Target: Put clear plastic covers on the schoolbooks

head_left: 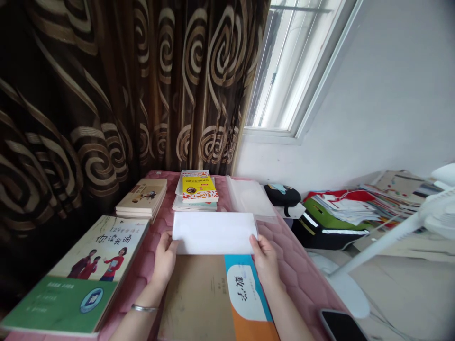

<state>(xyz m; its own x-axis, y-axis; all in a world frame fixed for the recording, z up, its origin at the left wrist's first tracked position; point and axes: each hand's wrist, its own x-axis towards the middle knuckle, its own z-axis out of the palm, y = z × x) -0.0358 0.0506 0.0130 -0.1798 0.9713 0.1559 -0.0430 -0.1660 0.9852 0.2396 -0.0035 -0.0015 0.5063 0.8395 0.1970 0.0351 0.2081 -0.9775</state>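
A white, blank-faced rectangular piece that looks like paper [214, 233] is held up by both hands over a brown-covered mathematics book [199, 296] with a blue and orange strip. My left hand [165, 248] is closed on its left edge, thumb on the near face. At the opposite edge, my right hand [263, 253] pinches the lower right corner. Both forearms reach in from the bottom, and a silver bracelet [144, 308] circles the left wrist. Whether the white piece is one sheet or several layers, I cannot tell. It covers the far end of the mathematics book.
On the pink quilted surface [295, 279], a large green-and-white book [88, 270] lies left, with a brown book stack [144, 196] beyond. Further books [197, 187] and clear plastic sheets [250, 196] lie behind. A phone [343, 326] is near right; a white fan [377, 246] stands beside it.
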